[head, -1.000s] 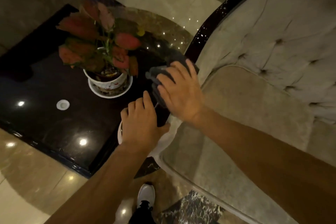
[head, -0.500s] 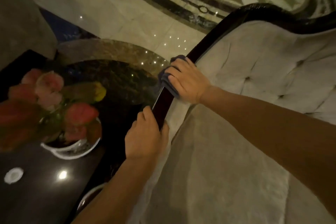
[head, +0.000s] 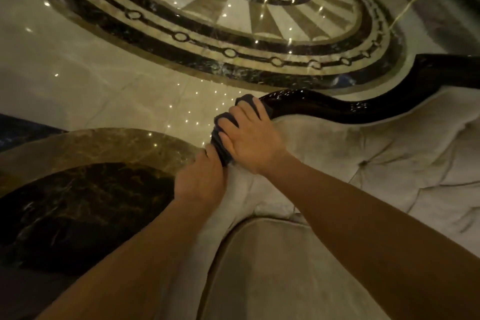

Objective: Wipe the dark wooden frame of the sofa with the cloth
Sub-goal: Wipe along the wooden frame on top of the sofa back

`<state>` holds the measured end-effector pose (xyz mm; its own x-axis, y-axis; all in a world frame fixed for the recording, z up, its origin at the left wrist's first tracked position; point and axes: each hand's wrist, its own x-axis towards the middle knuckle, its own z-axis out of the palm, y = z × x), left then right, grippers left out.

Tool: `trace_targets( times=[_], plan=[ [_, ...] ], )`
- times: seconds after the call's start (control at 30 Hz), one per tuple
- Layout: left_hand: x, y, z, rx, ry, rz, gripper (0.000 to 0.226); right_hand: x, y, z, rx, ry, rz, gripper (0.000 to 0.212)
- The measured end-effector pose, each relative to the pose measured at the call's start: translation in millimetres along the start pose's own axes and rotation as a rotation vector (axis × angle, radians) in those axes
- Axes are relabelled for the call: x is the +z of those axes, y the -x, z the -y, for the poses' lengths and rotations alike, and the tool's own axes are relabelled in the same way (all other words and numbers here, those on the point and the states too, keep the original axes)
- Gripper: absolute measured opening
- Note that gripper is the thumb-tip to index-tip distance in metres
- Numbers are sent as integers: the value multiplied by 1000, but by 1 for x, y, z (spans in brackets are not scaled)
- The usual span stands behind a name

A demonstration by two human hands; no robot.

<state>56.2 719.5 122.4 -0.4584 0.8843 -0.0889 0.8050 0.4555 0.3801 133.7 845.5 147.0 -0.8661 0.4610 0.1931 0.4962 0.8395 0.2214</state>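
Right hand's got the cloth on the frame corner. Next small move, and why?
Probably slide the right hand and cloth rightward along the dark wooden frame. The cloth sits pressed over the frame's left bend, and the glossy curved rail beyond it runs bare toward the right. The left hand grips just below the cloth and looks like a brace, so it likely need not move.

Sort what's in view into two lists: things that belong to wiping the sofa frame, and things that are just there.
Part of the job:
- cloth
- dark wooden frame
- right hand, pressing the cloth on the frame
- left hand, at the frame just below

Just there:
- tufted sofa back
- seat cushion
- patterned marble floor
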Motion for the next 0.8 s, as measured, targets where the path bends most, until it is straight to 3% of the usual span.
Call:
trace_targets(
  times=[0.23,0.37,0.47,0.53,0.63,0.8],
  plan=[
    [-23,-84,-71,149,-42,-72,47,-12,-8,-73,380,-78,-157,33],
    [-28,-114,-122,305,-211,-107,55,-26,27,-130,584,-75,-29,36],
    [-26,-138,-162,449,-243,95,94,-46,61,-173,494,130,137,37],
    [-21,-153,-181,499,-241,94,89,-59,67,-189,420,228,266,39],
    [-13,-163,-185,541,-216,-39,71,-79,63,-203,287,495,473,44],
    [-11,-164,-179,612,-275,-128,68,-133,57,-224,-190,992,776,39]
  ],
)
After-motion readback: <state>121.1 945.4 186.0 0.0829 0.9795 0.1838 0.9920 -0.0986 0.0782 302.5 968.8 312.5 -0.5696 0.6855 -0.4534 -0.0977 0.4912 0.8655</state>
